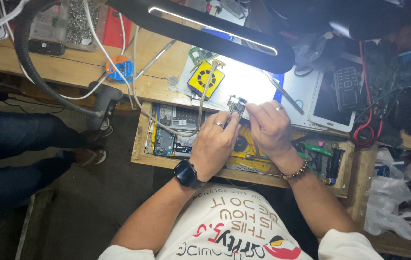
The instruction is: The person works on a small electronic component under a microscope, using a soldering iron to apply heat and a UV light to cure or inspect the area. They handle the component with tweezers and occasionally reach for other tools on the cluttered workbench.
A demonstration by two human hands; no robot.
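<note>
A small circuit board [237,103] is held up between both my hands under the lamp's light. My left hand [213,144], with a ring and a black watch on its wrist, grips the board's lower edge. My right hand [270,127], with a ring and a bead bracelet, pinches the board's right side. Just left of the board stands a yellow square fan unit [205,79] on the lit white mat [249,79].
A black lamp arm [215,31] spans above the bench. An open wooden drawer [140,139] holds phone parts and tools. A tablet [326,103] with a keypad phone [346,86] lies right. A solder spool [119,67] sits left. Another person's legs [27,139] are at far left.
</note>
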